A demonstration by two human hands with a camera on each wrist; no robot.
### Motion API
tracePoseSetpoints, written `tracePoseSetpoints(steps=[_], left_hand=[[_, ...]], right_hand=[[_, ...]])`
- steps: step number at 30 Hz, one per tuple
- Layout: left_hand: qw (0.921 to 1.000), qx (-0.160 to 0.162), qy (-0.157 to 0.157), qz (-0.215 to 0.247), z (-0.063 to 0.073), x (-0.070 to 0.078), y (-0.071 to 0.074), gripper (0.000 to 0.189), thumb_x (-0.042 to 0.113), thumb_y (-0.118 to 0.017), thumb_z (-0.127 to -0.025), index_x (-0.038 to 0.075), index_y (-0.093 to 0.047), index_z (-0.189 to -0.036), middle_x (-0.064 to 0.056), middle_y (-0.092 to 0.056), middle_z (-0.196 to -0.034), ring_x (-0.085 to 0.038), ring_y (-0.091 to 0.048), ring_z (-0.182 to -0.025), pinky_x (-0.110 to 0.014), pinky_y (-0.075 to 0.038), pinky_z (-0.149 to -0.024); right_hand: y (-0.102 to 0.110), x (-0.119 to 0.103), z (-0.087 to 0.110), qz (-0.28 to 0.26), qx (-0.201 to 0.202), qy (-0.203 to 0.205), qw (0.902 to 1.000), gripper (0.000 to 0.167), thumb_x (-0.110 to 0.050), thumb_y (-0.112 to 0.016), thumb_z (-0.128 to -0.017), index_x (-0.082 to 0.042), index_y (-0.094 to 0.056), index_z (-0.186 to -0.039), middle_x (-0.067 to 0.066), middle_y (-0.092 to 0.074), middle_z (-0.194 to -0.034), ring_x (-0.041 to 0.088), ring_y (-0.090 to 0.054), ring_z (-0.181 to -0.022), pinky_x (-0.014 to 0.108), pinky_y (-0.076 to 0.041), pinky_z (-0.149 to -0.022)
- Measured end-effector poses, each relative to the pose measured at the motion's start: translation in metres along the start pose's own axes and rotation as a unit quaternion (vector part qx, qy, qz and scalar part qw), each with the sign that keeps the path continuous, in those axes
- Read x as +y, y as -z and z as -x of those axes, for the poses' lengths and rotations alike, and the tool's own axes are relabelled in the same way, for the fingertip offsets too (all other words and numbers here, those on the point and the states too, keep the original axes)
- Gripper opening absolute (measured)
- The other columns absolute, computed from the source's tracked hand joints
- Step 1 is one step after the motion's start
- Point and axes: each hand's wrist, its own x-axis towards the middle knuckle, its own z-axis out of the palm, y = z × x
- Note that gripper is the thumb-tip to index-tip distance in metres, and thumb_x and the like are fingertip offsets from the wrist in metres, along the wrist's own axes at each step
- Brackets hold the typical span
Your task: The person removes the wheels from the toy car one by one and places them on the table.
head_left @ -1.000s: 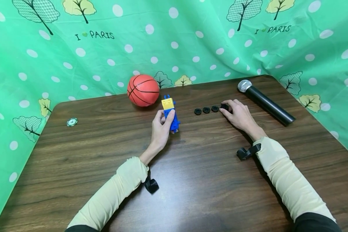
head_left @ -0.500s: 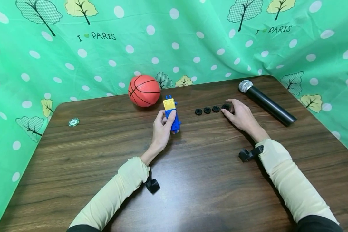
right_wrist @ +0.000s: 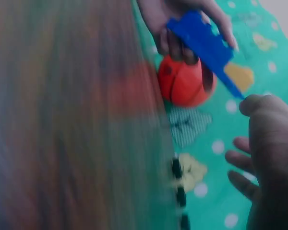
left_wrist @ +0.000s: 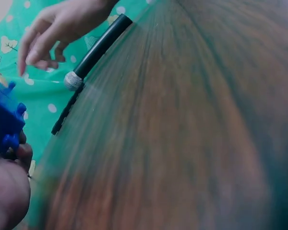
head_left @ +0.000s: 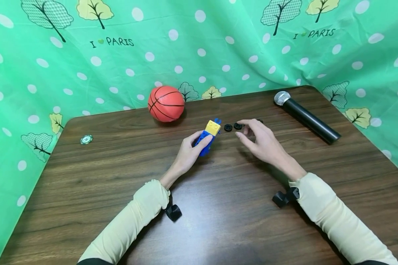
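My left hand (head_left: 189,151) grips a toy built of blue and yellow blocks (head_left: 213,127), thumb across its blue part, held tilted with the yellow end up and to the right. Blue pegs on the toy (left_wrist: 7,120) show in the left wrist view. Just right of the toy, my right hand (head_left: 263,143) is raised off the table with fingers spread apart, holding nothing that I can see. A black toy wheel (head_left: 228,127) and another black wheel (head_left: 237,126) lie behind its fingertips. The right hand partly hides the rest of the row.
On the brown wooden table (head_left: 119,165), a small red basketball (head_left: 166,103) sits behind the left hand. A black microphone (head_left: 306,117) lies at the back right. A green-and-white poker chip (head_left: 86,139) is far left. A green patterned cloth (head_left: 199,36) hangs behind.
My right hand has left the far-right wheel, lifting and moving left toward the toy, its fingers opening. My left hand has tilted the toy rightward and brought it slightly nearer the wheels.
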Motion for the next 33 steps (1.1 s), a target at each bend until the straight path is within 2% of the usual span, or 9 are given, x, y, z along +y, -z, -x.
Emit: tracePoseSetpoints(steps=[3, 7, 11, 14, 18, 20, 23, 27, 33], left_hand=[[0.9989, -0.034, 0.007, -0.033, 0.002, 0.001, 0.005, 0.047, 0.035, -0.063, -0.103, 0.006, -0.063, -0.14, -0.012, -0.068, -0.115, -0.019, -0.06, -0.096, -0.031, -0.051, -0.079], [0.9935, -0.107, 0.011, -0.039, 0.003, 0.0, 0.014, 0.044, 0.03, -0.066, -0.101, 0.007, -0.066, -0.138, -0.008, -0.068, -0.113, -0.017, -0.058, -0.092, -0.03, -0.049, -0.074], [0.9846, -0.168, 0.008, -0.046, 0.006, -0.001, 0.023, 0.042, 0.026, -0.067, -0.099, 0.008, -0.067, -0.137, -0.007, -0.067, -0.113, -0.016, -0.057, -0.089, -0.028, -0.049, -0.071], [0.9823, -0.181, 0.005, -0.048, 0.009, -0.001, 0.03, 0.044, 0.026, -0.067, -0.099, 0.01, -0.065, -0.14, -0.008, -0.066, -0.117, -0.018, -0.058, -0.09, -0.028, -0.049, -0.068], [0.985, -0.168, -0.009, -0.037, 0.015, 0.0, 0.037, 0.048, 0.021, -0.071, -0.096, 0.01, -0.062, -0.143, -0.009, -0.063, -0.129, -0.021, -0.059, -0.102, -0.031, -0.052, -0.08], [0.987, -0.153, -0.032, -0.036, 0.018, 0.0, 0.041, 0.052, 0.017, -0.073, -0.095, 0.009, -0.059, -0.144, -0.011, -0.061, -0.135, -0.022, -0.058, -0.11, -0.034, -0.05, -0.091], [0.9897, -0.112, -0.077, -0.044, 0.023, -0.001, 0.047, 0.057, 0.01, -0.077, -0.091, 0.007, -0.057, -0.144, -0.016, -0.059, -0.138, -0.024, -0.057, -0.114, -0.041, -0.048, -0.097], [0.9876, -0.058, -0.123, -0.078, 0.029, -0.003, 0.055, 0.051, 0.008, -0.081, -0.088, 0.006, -0.063, -0.136, -0.013, -0.064, -0.13, -0.023, -0.06, -0.113, -0.047, -0.048, -0.098], [0.9809, -0.043, -0.15, -0.116, 0.036, -0.004, 0.061, 0.038, 0.01, -0.084, -0.088, 0.009, -0.071, -0.124, 0.001, -0.069, -0.116, -0.018, -0.064, -0.106, -0.045, -0.053, -0.095]], right_hand=[[-0.006, -0.018, 0.001, -0.042, 0.002, 0.068, 0.9968, 0.047, -0.001, -0.075, -0.093, 0.002, -0.058, -0.136, 0.014, -0.061, -0.11, 0.027, -0.059, -0.098, 0.042, -0.05, -0.083], [-0.013, -0.034, 0.005, -0.059, -0.026, 0.113, 0.9915, 0.055, -0.002, -0.08, -0.089, 0.002, -0.056, -0.14, 0.016, -0.058, -0.129, 0.03, -0.059, -0.114, 0.044, -0.05, -0.095], [-0.016, -0.045, 0.011, -0.059, -0.067, 0.119, 0.989, 0.048, -0.006, -0.081, -0.09, 0.0, -0.061, -0.133, 0.011, -0.061, -0.128, 0.025, -0.06, -0.116, 0.043, -0.05, -0.096], [-0.017, -0.047, 0.014, -0.07, -0.071, 0.105, 0.9894, 0.043, -0.006, -0.081, -0.09, -0.001, -0.063, -0.128, 0.008, -0.062, -0.124, 0.022, -0.06, -0.113, 0.042, -0.051, -0.095], [-0.017, -0.047, 0.016, -0.097, -0.054, 0.078, 0.9907, 0.04, -0.003, -0.082, -0.088, -0.002, -0.064, -0.124, 0.007, -0.064, -0.121, 0.021, -0.061, -0.111, 0.042, -0.052, -0.094], [-0.018, -0.046, 0.017, -0.11, -0.045, 0.066, 0.9908, 0.04, -0.001, -0.082, -0.088, -0.003, -0.064, -0.124, 0.007, -0.065, -0.12, 0.02, -0.061, -0.109, 0.044, -0.053, -0.091], [-0.018, -0.046, 0.017, -0.123, -0.036, 0.054, 0.9903, 0.041, 0.001, -0.082, -0.087, -0.002, -0.064, -0.124, 0.007, -0.065, -0.12, 0.019, -0.061, -0.107, 0.046, -0.054, -0.088], [-0.019, -0.046, 0.018, -0.127, -0.031, 0.05, 0.9901, 0.042, 0.002, -0.082, -0.087, -0.001, -0.063, -0.125, 0.008, -0.065, -0.12, 0.019, -0.061, -0.107, 0.047, -0.054, -0.087], [-0.024, -0.047, 0.019, -0.132, -0.035, 0.042, 0.9897, 0.041, 0.003, -0.08, -0.087, -0.001, -0.064, -0.125, 0.009, -0.066, -0.12, 0.021, -0.063, -0.106, 0.049, -0.054, -0.087]])
